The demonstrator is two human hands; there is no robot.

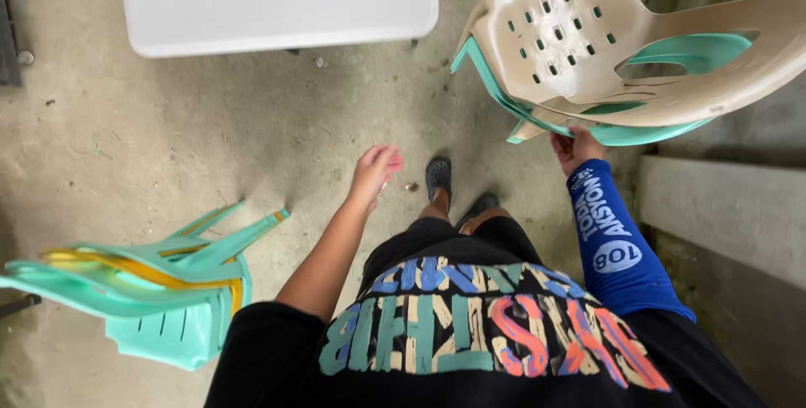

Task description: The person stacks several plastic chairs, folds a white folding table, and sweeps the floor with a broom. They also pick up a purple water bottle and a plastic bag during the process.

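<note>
Your black printed shirt (495,341) fills the bottom of the view, and from it your two arms reach out over the concrete floor (210,148). Your right hand (575,149), at the end of a blue sleeve (613,244), is clenched on the lower front edge of the chair stack (613,47), a beige plastic chair nested over a teal one. That stack hangs up and to the right of the hand, tipped so the beige seat with its slotted holes faces you, the armrests running out toward the right edge of the view and the legs out of sight. Its weight sits well beyond your grip, off to the right, and only this hand bears it. Your left hand (375,169) is released, fingers loosely curled, holding nothing and hanging above bare floor just left of your dark shoes (453,190); it is well apart from the held stack, across your body from it. Farther left, near the floor's left side, a second pile of chairs (143,290), teal with a yellow one between, lies tipped over, nearer your free hand than your gripping one. Ahead stands a white folding bench (277,1), its near edge close to the raised stack's left corner. A concrete step (722,206) runs along the right.
</note>
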